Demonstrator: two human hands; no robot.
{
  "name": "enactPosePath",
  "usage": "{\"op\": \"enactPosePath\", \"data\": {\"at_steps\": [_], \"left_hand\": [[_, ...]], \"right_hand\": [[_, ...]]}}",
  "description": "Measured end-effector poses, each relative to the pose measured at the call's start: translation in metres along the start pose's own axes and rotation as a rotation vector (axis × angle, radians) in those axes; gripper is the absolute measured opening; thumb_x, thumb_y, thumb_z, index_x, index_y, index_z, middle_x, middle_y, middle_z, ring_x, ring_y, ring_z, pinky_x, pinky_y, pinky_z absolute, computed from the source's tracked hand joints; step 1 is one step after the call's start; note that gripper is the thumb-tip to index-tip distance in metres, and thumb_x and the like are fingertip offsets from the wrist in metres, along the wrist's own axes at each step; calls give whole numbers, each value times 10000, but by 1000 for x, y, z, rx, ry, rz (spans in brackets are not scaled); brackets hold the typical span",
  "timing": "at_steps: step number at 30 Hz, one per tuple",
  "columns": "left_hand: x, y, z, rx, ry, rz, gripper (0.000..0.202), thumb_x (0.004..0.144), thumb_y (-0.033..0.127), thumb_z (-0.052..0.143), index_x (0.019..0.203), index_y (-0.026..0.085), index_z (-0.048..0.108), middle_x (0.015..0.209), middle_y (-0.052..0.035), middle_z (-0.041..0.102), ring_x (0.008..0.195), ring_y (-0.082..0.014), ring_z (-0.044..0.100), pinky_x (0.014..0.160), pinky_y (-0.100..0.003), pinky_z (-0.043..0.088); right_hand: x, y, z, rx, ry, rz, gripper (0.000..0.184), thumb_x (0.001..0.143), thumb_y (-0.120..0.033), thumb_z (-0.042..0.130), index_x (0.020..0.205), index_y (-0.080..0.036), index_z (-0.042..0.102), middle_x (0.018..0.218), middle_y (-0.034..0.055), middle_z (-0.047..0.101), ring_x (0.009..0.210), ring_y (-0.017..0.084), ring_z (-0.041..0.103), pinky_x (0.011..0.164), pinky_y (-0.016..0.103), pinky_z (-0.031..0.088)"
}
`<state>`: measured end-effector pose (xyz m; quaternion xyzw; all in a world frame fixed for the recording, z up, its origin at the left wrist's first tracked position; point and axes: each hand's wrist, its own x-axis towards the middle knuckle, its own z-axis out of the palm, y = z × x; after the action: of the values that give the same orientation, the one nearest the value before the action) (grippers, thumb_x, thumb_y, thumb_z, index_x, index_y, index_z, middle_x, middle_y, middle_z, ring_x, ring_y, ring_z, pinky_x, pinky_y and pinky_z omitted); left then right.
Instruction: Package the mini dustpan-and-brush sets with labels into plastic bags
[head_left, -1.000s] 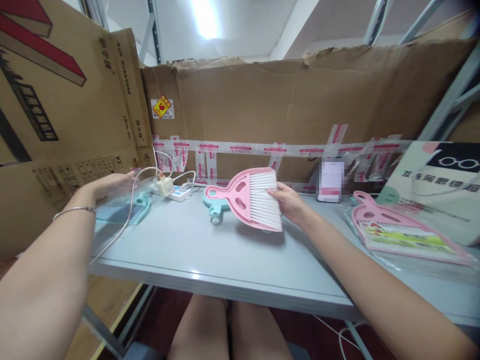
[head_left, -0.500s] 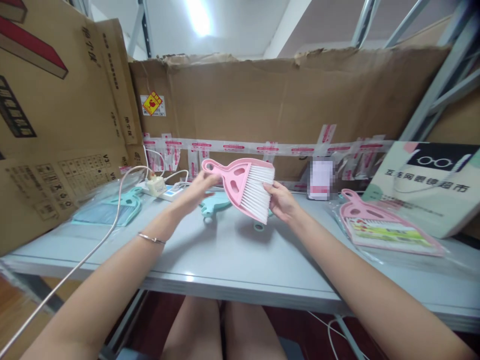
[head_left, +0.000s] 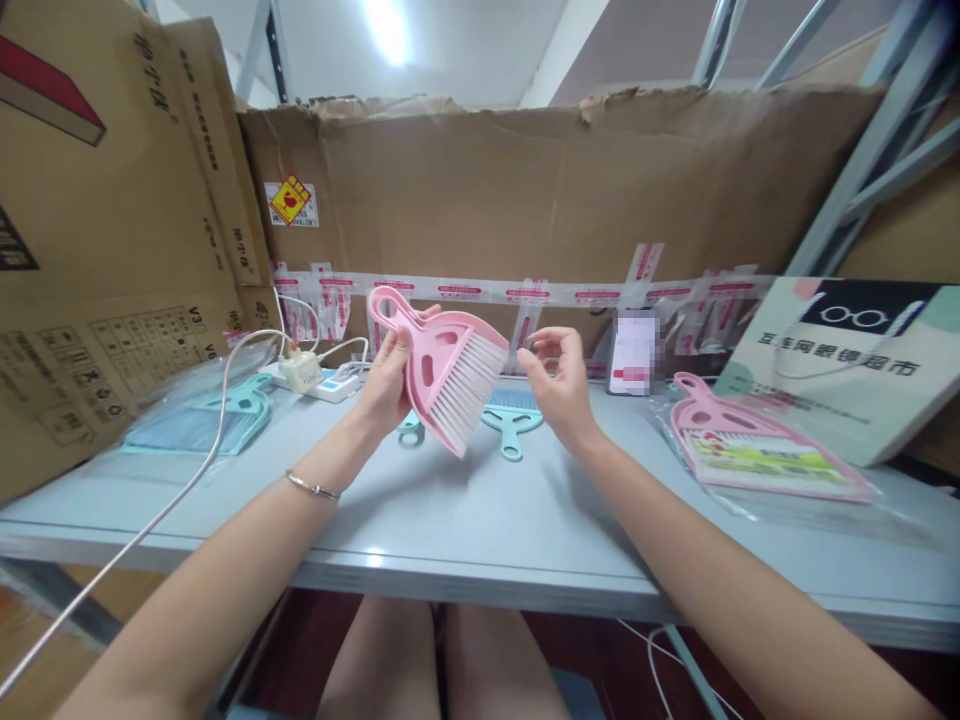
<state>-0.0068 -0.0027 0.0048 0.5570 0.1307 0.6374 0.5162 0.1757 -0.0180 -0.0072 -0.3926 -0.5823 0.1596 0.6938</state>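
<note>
A pink hand brush (head_left: 466, 385) with white bristles is held up above the table, tilted, its bristles pointing down and right. What looks like the rim of a matching pink dustpan shows behind it. My left hand (head_left: 391, 375) is closed around the handle, just below its loop. To the right of the bristles, my right hand (head_left: 559, 385) is raised with fingers loosely curled and apart, touching nothing. On the table behind lies a turquoise hand brush (head_left: 511, 425) with blue bristles. Another turquoise piece (head_left: 410, 428) shows partly, mostly hidden behind my left hand and the pink brush.
Bagged sets lie at either side: turquoise (head_left: 202, 420) left, pink (head_left: 765, 450) right. A phone (head_left: 632, 355) leans against the cardboard (head_left: 555, 190) at the back. A power strip (head_left: 330, 383) and a white cable (head_left: 221, 420) are at left. A paper bag (head_left: 840, 370) stands right.
My right hand has let go of the bristles and moved clear of them. My left hand has closed on the handle; the pink brush has shifted left and tilted, uncovering the turquoise brush.
</note>
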Motion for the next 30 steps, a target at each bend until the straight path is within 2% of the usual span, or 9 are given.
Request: {"op": "enactPosePath", "data": {"at_steps": [2,4,9,15,18,22,24,27,30], "left_hand": [[-7,0,6,7,-96,-34,482,773,499,626,1152,205,574,1318,-87,541,1199,-266,511,1015,-414,411],[-14,2,14,15,-170,-42,491,751,503,648,1149,221,582,1342,-77,521,1210,-268,499,1016,-413,411],[-24,11,22,70,-220,27,487,725,513,669,1130,251,605,1372,-55,494,1247,-266,459,1021,-388,408],[-21,20,11,293,-370,101,385,730,421,697,1049,209,652,1224,-94,603,1149,-269,544,943,-377,460],[-14,26,2,480,-269,273,313,698,393,730,914,180,652,1058,-86,663,1041,-241,596,914,-367,471],[1,39,-24,584,80,575,315,695,424,723,879,211,581,886,-35,641,859,-168,614,795,-312,503],[8,44,-38,618,203,695,291,690,386,737,853,229,554,812,-9,611,793,-148,603,762,-297,503],[14,44,-48,694,280,826,250,691,294,745,822,236,539,796,4,593,775,-142,597,762,-302,501],[14,30,-51,826,181,850,143,738,229,688,782,212,553,831,-17,628,832,-157,610,773,-321,499]], "right_hand": [[-5,-8,6,-203,-108,-303,104,733,-284,617,803,-223,569,903,30,496,929,195,507,905,417,422],[-9,-15,14,-284,-269,-432,116,749,-314,625,750,-214,567,858,34,483,920,207,502,885,417,421],[-13,-23,21,-248,-316,-489,207,748,-324,663,893,-213,566,933,55,508,956,221,501,838,402,445],[-11,-29,14,-151,-457,-512,89,802,-271,612,776,-202,563,900,46,538,910,186,532,761,344,472],[-9,-34,9,-195,-455,-557,75,811,-254,599,780,-203,554,867,35,553,817,160,542,700,319,478],[10,-28,-11,-323,-151,-615,58,801,-244,591,759,-213,566,818,33,541,759,164,524,627,310,464],[25,-16,-22,-414,-72,-637,26,795,-224,579,814,-216,595,817,39,541,767,175,528,630,315,460],[44,12,-32,-577,-259,-714,138,824,-204,513,895,-198,631,871,66,580,780,174,546,661,306,445],[53,41,-34,-775,-626,-744,203,847,-202,463,868,-201,665,865,66,620,712,145,543,604,263,386]]}}
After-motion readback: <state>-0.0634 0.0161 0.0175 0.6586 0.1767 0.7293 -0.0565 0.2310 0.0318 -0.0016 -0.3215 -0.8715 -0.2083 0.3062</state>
